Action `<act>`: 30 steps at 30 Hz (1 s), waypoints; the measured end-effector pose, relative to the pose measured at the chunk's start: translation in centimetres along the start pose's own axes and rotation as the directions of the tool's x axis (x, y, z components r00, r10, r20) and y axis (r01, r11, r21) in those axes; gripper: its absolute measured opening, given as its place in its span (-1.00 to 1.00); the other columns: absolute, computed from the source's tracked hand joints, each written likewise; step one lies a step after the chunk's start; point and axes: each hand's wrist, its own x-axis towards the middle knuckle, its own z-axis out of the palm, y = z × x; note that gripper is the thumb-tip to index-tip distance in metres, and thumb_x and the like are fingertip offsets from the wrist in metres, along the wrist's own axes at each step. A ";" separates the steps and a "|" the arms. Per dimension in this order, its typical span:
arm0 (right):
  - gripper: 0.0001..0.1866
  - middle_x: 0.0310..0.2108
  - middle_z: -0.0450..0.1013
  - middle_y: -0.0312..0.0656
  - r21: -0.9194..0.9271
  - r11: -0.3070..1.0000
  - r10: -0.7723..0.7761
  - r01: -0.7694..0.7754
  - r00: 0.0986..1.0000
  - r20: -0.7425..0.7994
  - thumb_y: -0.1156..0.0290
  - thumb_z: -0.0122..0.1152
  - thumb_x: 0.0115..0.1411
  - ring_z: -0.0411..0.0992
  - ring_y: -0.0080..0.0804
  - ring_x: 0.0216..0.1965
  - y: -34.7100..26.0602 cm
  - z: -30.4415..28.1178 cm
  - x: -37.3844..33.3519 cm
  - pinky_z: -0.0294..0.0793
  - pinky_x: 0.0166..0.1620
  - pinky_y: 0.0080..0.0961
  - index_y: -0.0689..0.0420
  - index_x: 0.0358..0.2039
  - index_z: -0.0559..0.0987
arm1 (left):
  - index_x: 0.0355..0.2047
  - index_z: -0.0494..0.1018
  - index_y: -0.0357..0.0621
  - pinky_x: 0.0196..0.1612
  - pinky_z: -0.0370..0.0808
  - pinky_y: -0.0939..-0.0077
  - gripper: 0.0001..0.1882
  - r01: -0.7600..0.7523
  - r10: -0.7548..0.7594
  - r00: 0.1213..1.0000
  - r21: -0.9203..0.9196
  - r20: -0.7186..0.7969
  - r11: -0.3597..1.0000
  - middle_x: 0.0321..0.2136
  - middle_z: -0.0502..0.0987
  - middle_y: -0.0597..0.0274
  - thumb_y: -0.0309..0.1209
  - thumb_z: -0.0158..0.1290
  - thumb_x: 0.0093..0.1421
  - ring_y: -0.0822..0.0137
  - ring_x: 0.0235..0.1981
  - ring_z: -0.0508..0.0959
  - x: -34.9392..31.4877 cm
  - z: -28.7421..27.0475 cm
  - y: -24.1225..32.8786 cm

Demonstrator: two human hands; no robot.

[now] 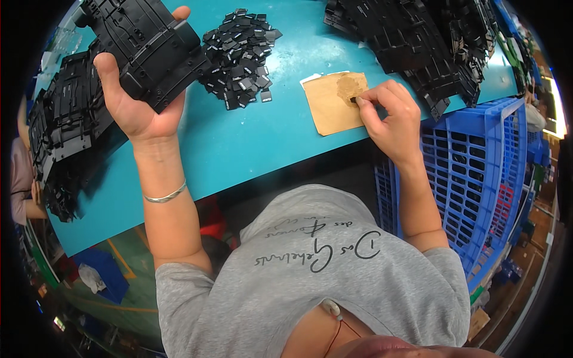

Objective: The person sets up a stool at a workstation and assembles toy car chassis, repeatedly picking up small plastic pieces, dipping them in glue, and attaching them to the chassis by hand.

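Observation:
My left hand (pixel 143 116) is closed around a black moulded plastic part (pixel 149 45), lifted above the table at the upper left. Thumb and fingers grip its sides, and ribs and slots show on its face. At the right, my right hand (pixel 395 116) pinches a small black piece (pixel 353 100) between thumb and forefinger. That piece is over a tan paper sheet (pixel 328 116), at the edge of a darker brown patch (pixel 351 86); I cannot tell whether it touches. Between my hands lies a heap of small black tabs (pixel 239 62) with white marks.
The turquoise table (pixel 239 149) runs across in front of me. More black moulded parts (pixel 74 110) are piled at its left, with another stack (pixel 412 48) at the far right. A blue plastic crate (pixel 465 161) stands against the right edge. Another person's arm (pixel 27 179) shows at far left.

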 end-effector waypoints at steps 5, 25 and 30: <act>-0.97 -0.58 0.40 -0.26 0.043 0.999 0.003 -0.001 0.998 -0.061 0.57 0.23 -0.08 0.36 -0.34 -0.53 0.1 0.6 -0.1 0.32 -0.45 -0.45 0.17 -0.58 0.54 | 0.27 0.10 -0.21 0.13 0.40 0.13 -0.16 0.004 -0.004 1.000 -0.023 0.016 1.000 0.22 0.12 -0.36 0.05 0.07 0.14 -0.01 0.06 0.41 0.0 0.0 -0.1; -0.93 -0.50 0.32 -0.26 -0.270 0.873 -0.331 0.407 0.900 0.285 0.52 0.18 -0.11 0.33 -0.31 -0.43 -1.6 -2.0 2.9 0.27 -0.35 -0.39 0.11 -0.55 0.48 | 0.24 0.05 -0.35 0.18 0.25 -0.23 -0.22 0.210 -0.114 0.955 -0.355 0.272 0.911 0.15 0.19 -0.34 0.05 -0.17 0.24 -0.25 0.15 0.28 -0.1 0.3 -1.2; -0.91 -0.49 0.33 -0.25 -0.263 0.854 -0.352 0.449 0.871 0.343 0.55 0.19 -0.13 0.34 -0.31 -0.42 -2.2 -2.2 3.2 0.29 -0.32 -0.40 0.12 -0.53 0.49 | 0.18 0.15 -0.38 0.17 0.26 -0.25 -0.19 0.189 -0.147 0.978 -0.339 0.146 0.921 0.06 0.30 -0.29 0.13 -0.11 0.20 -0.27 0.14 0.26 -0.2 1.0 -1.3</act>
